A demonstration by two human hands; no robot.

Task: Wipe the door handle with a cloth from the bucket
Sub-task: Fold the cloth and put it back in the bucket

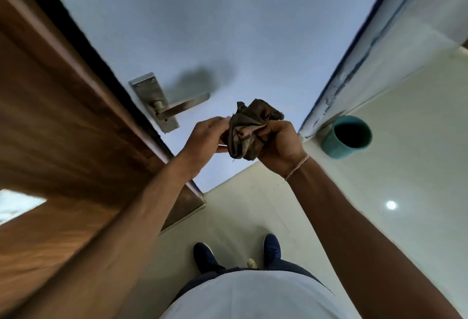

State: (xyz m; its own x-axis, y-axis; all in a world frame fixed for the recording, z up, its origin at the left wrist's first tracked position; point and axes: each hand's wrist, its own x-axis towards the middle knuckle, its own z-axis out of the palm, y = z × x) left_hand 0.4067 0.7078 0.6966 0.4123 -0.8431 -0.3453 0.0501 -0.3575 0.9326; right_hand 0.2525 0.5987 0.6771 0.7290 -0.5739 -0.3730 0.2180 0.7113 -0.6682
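Note:
A crumpled brown cloth (249, 130) is bunched between both hands in front of a pale blue door (228, 27). My left hand (205, 138) grips its left side and my right hand (278, 143) is closed on its right side. The silver lever door handle (186, 105) on its metal plate (149, 95) sits up and to the left of the cloth, apart from it. A teal bucket (348, 137) stands on the floor to the right, by the wall corner; its inside looks dark.
A brown wooden door frame (63, 116) runs along the left. A pale wall (405, 40) with a dark edge strip rises on the right. The glossy light floor (379, 204) spreads below, with my blue shoes (272, 247) on it.

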